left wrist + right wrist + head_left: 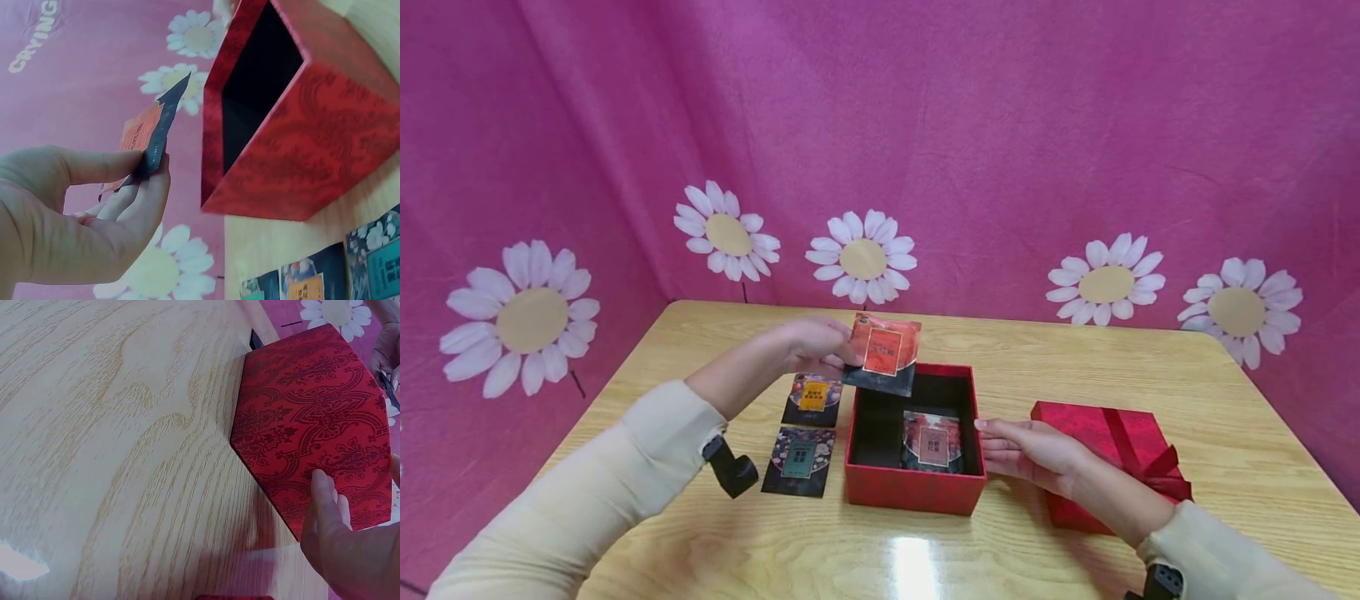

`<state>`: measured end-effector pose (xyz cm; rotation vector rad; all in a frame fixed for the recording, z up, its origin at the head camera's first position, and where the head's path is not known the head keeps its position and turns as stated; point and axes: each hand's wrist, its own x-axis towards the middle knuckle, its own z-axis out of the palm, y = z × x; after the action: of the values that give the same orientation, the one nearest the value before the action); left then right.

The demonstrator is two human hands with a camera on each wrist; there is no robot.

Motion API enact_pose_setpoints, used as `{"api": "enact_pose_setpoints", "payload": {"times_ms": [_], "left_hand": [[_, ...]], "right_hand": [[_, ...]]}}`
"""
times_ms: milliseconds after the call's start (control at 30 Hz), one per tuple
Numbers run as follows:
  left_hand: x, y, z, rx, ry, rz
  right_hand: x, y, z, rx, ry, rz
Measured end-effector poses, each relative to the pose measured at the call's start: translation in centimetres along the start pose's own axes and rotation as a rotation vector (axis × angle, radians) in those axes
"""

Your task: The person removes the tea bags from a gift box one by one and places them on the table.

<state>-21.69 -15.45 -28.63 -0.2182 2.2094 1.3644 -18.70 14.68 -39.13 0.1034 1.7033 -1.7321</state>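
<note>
My left hand (820, 343) pinches an orange and black tea sachet (883, 350) between thumb and fingers, above the back left corner of an open red gift box (910, 492). In the left wrist view, the sachet (153, 134) tilts edge-on beside the box mouth. Inside the black-lined box, another tea sachet (932, 442) with a reddish label lies toward the front right. My right hand (1033, 450) is at the box's right side, its thumb at the rim. Its straight fingers lie against the patterned outer wall (312, 419) in the right wrist view.
Left of the box lie a sachet with a yellow label (812, 400) and one with a teal label (797, 461); the left wrist view shows a third sachet (259, 287) beyond them. A red lid (1097, 425) with a ribbon bow sits at the right, under my right forearm.
</note>
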Motion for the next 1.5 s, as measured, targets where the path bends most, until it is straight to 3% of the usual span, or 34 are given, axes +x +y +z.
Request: {"api": "enact_pose_setpoints", "payload": {"times_ms": [267, 500, 1067, 1267, 1500], "left_hand": [[0.4, -0.3, -2.3, -0.029, 0.048, 0.002], [1.7, -1.4, -3.9, -0.052, 0.086, -0.001], [3.9, -4.0, -7.0, -0.107, 0.258, -0.085], [4.6, -5.2, -8.0, -0.046, 0.298, -0.095], [6.2, -7.6, -9.5, 0.058, 0.345, -0.138]], "right_hand": [[0.0, 0.0, -0.1, -0.013, 0.003, 0.001], [-0.1, -0.1, -0.2, -0.007, 0.013, 0.007], [0.0, 0.1, -0.3, -0.02, 0.033, 0.01], [0.0, 0.1, -0.3, -0.021, 0.031, 0.011], [0.0, 0.0, -0.2, -0.012, 0.02, 0.009]]}}
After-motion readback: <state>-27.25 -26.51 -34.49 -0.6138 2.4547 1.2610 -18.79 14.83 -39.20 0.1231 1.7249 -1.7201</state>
